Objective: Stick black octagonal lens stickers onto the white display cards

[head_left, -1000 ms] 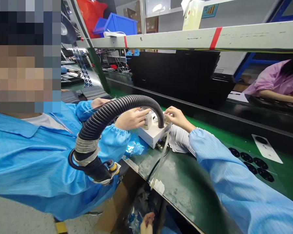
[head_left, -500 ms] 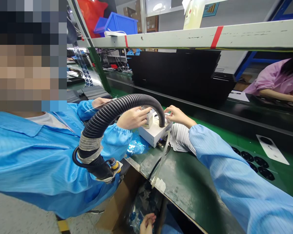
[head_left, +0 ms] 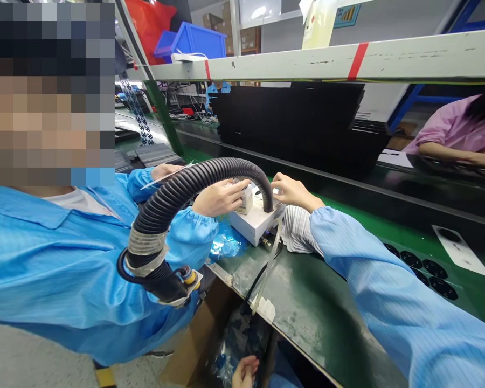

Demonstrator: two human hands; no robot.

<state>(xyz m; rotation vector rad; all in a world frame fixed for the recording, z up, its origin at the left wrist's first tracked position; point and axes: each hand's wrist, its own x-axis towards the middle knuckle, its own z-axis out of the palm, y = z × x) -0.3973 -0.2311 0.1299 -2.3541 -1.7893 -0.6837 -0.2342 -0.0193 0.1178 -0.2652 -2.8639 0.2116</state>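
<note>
Head view: right hand point(head_left: 293, 192) at the right-hand end of the white box point(head_left: 253, 226) on the bench point(head_left: 303, 285), fingers bent inward; a grip on anything can't be made out. Step in hand, by my judgement: fine finger work at the box top. Next move calls for care around the black hose point(head_left: 210, 171) (co-worker's hand point(head_left: 218, 199) works just across). Box lies just below the right fingers. Left hand point(head_left: 246, 372) low, past the bench edge, fingers loosely curled, contents unclear.

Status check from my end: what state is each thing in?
Right hand: curled, at the white box, grip unclear
Left hand: low, half-curled
Black hose: bent in an arch
White panels: stacked, fanned out
Carton: open, clear plastic inside
Black discs: lying flat
Loose white panel: lying flat
</note>
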